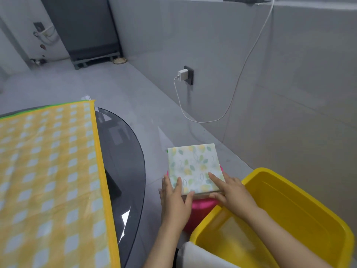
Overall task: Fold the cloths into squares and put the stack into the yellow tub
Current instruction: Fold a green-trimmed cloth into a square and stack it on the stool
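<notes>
A square stack of folded cloths (194,165), white with green and yellow leaves on top, sits over a pink stool or tub (201,206). My left hand (174,200) grips the stack's near left corner, thumb on top. My right hand (230,192) holds the near right edge, index finger stretched across the top cloth. The yellow tub (301,215) stands just right of the stack, under my right forearm, with something pale lying in its bottom.
A yellow checked cloth (50,171) covers a dark glass table (127,161) on the left. A white charger (183,74) and cable hang on the grey wall behind. A white cloth edge (195,254) drapes by the tub's near corner.
</notes>
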Tool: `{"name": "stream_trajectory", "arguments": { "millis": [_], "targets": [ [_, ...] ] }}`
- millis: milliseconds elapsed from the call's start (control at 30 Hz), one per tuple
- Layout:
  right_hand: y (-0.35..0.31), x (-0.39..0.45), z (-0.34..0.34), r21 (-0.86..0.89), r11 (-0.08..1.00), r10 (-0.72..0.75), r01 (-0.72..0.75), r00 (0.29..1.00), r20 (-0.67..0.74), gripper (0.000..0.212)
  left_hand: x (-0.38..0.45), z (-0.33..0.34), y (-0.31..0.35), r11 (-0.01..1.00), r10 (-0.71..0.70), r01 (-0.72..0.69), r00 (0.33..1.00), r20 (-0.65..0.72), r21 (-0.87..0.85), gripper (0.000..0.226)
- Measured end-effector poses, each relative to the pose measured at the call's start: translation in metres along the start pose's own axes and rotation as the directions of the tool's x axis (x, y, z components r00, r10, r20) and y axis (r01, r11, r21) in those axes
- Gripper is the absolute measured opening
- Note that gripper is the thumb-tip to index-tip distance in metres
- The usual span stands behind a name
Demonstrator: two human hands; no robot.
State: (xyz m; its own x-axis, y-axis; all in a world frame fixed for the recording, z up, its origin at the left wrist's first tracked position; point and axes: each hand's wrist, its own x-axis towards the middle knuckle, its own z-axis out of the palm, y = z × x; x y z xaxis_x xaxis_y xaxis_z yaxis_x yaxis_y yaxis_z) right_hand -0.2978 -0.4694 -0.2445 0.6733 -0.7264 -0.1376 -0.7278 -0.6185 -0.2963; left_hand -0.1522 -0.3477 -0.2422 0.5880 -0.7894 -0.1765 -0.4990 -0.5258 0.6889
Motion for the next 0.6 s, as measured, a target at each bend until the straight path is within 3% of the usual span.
{"name": "stream_trajectory", "arguments": {
  "millis": [133, 333, 433, 600],
  "targets": [
    [-0.023, -0.017, -0.031, 0.085, 0.996, -0.001, 0.011, 0.992, -0.123, 0.058, -0.014, -0.02, 0.032, 0.996, 0.029, -0.036, 0.996, -0.079, -0.079, 0.051],
    [-0.072, -0.047, -0.106, 0.294, 0.944, -0.037, 0.15, 0.933, -0.358, 0.045, -0.057, -0.074, 0.097, 0.908, 0.041, -0.122, 0.978, -0.205, -0.402, 0.036],
    [-0.1, -0.062, -0.145, 0.363, 0.903, -0.065, 0.232, 0.906, -0.418, 0.035, -0.084, -0.109, 0.12, 0.874, 0.096, -0.202, 0.963, -0.251, -0.442, 0.033],
    [-0.167, -0.092, -0.193, 0.286, 0.877, -0.206, 0.386, 0.839, -0.503, 0.027, -0.127, -0.188, 0.122, 0.849, 0.19, -0.33, 0.919, -0.345, -0.412, 0.026]
  ]
}}
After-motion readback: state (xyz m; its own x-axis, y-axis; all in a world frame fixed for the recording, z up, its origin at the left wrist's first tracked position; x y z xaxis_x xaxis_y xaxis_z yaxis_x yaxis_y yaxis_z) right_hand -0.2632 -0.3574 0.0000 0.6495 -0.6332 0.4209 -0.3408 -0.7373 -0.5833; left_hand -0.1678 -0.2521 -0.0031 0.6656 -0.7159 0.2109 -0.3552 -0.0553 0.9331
